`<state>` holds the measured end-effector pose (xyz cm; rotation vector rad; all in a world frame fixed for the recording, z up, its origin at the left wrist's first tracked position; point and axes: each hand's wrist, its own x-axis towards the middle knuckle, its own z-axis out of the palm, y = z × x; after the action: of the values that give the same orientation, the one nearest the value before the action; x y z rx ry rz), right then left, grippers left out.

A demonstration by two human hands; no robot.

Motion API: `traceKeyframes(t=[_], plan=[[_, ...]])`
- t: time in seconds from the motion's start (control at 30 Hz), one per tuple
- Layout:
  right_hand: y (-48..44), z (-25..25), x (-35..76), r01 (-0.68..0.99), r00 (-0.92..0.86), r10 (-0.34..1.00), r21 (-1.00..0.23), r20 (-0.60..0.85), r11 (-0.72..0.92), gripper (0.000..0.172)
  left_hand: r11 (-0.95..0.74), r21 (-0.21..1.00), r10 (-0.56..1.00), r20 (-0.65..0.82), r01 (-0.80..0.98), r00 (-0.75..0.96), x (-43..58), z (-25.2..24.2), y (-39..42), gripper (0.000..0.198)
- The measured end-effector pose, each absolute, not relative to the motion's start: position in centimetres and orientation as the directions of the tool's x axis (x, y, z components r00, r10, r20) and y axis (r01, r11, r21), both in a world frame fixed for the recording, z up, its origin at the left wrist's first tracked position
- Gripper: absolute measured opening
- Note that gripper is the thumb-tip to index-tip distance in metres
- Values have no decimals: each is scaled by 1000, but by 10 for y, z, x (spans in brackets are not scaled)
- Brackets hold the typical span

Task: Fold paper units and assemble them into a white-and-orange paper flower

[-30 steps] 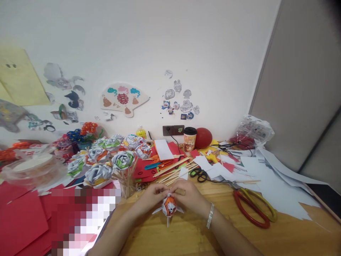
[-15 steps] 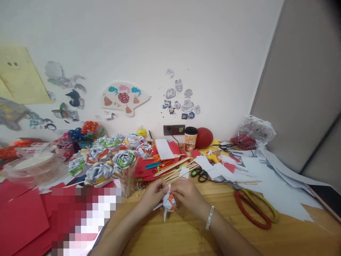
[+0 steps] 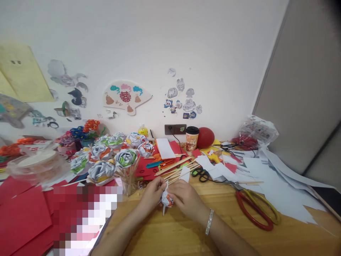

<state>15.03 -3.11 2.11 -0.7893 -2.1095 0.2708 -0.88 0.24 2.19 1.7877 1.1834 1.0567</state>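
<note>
Between my hands, just above the wooden table [image 3: 170,234], is a small paper flower [image 3: 167,200] of white petals with orange patches. A pointed white petal sticks out below it. My left hand [image 3: 153,193] is closed on the flower's left side, thumb and fingers pinching near its top. From the right, my right hand [image 3: 185,195] pinches the paper, fingertips at the orange part; a sparkling bracelet [image 3: 209,221] circles that wrist. The fingers partly cover the flower. Beyond my hands lie thin wooden sticks [image 3: 173,169] and a small white paper piece [image 3: 184,173].
Finished paper flowers [image 3: 125,158] stand in a clear cup [image 3: 129,181] and beside it on the left. Red paper [image 3: 23,217] covers the left side. Large scissors [image 3: 254,209], black-handled scissors [image 3: 201,174], white sheets [image 3: 269,188], a lidded paper cup [image 3: 191,139] and a red balloon [image 3: 205,137] are rightward.
The flower has shifted slightly up and left and is turned a little. My right fingers have moved down from its top onto its right side. The whole view has shifted slightly.
</note>
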Motion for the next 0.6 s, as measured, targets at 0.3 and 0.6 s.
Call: traceKeyframes(t=[0.3, 0.6], plan=[[-38, 24, 143, 466, -324, 700, -536, 637, 704, 19, -360, 873, 928, 298, 330, 223, -10, 22, 3, 22], [-36, 24, 147, 430, -226, 691, -566, 687, 703, 25, -325, 941, 935, 304, 98, 182, -11, 25, 6, 29]])
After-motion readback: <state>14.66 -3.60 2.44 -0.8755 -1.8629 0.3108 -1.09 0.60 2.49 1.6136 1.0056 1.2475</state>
